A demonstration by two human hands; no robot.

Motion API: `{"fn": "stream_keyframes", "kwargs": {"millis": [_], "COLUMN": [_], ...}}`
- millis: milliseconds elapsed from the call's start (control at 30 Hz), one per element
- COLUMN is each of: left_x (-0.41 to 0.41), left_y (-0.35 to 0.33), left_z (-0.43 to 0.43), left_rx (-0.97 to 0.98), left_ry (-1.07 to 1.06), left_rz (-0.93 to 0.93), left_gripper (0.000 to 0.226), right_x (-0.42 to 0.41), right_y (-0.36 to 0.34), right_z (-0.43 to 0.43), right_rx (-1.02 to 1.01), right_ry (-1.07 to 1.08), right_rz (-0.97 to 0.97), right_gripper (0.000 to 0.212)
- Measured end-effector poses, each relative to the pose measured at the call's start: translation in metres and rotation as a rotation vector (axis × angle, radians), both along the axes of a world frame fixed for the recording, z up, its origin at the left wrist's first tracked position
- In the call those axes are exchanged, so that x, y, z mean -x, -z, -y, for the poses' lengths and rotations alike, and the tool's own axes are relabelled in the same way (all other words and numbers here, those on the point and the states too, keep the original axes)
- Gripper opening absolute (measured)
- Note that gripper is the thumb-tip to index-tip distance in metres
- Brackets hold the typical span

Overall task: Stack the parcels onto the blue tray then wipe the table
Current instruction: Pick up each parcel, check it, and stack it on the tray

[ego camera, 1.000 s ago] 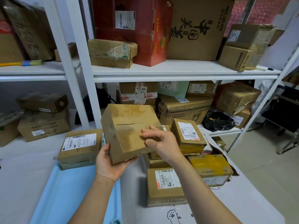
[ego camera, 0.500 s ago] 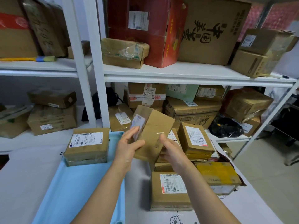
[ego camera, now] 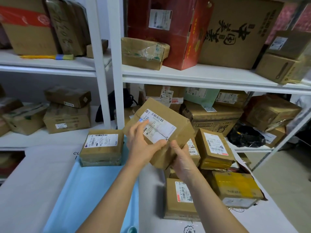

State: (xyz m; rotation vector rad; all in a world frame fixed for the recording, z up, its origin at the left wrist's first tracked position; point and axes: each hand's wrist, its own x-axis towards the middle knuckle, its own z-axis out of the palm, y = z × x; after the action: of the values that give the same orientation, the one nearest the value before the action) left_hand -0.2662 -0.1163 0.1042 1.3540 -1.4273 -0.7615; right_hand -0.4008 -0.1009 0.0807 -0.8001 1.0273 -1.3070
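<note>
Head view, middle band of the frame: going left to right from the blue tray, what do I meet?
First the tray parcel on the blue tray → held parcel, gripped by the left hand and right hand → leaning labelled parcel → black bag.

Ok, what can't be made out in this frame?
Head view only:
- Held parcel underside: covered by the left hand and right hand.
- Its label text: too small, partly under the left hand.
- Tray near end: cut off by the bottom edge, crossed by the left forearm.
- Pile count: parcels hidden behind the held one.
</note>
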Motion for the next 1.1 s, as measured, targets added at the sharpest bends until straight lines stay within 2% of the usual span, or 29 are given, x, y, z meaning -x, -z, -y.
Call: {"fn": "stream_keyframes", "kwargs": {"millis": [67,100,167,267,333,433,500,600,700,767,1100], "left_x": [-0.006,-0.008,-0.012,-0.016,-0.022,-0.039,-0.054,-0.070,-0.089,-0.102,-0.173], "left_y": [-0.010,-0.014,-0.016,-0.013,-0.012,-0.003,0.005,0.014,0.027,0.035,0.071], "left_z": [0.002,0.002,0.003,0.005,0.008,0.018,0.020,0.013,0.004,-0.003,-0.024], "left_rx": [-0.148,-0.190,-0.221,-0.211,-0.197,-0.227,-0.261,-0.321,-0.412,-0.470,-0.651], "left_ry": [0.006,0.011,0.007,-0.041,-0.137,-0.301,-0.292,-0.278,-0.347,-0.371,-0.449], "left_rz": [0.107,0.151,0.213,0.306,0.362,0.320,0.221,0.110,0.061,0.038,0.119], "left_gripper": [0.116,0.124,0.131,0.131,0.119,0.083,0.057,0.030,0.026,0.028,0.008], "right_x": [-0.005,-0.007,-0.010,-0.011,-0.008,-0.006,-0.009,-0.018,-0.030,-0.038,-0.106], "right_y": [-0.001,-0.002,-0.005,-0.010,-0.010,-0.008,-0.003,0.006,0.019,0.025,0.065], "right_z": [0.000,0.000,0.002,0.003,0.004,0.002,0.000,-0.004,-0.005,-0.004,-0.003], "right_rx": [-0.011,-0.011,-0.011,-0.034,-0.094,-0.177,-0.201,-0.286,-0.429,-0.469,-0.567], "right_ry": [0.015,0.024,0.051,0.101,0.132,0.083,0.012,-0.063,-0.081,-0.095,-0.246], "right_rz": [0.035,0.053,0.053,-0.002,-0.046,-0.046,-0.029,-0.066,-0.255,-0.349,-0.424], "right_gripper": [0.132,0.132,0.125,0.096,0.084,0.064,0.056,0.043,0.053,0.049,0.033]}}
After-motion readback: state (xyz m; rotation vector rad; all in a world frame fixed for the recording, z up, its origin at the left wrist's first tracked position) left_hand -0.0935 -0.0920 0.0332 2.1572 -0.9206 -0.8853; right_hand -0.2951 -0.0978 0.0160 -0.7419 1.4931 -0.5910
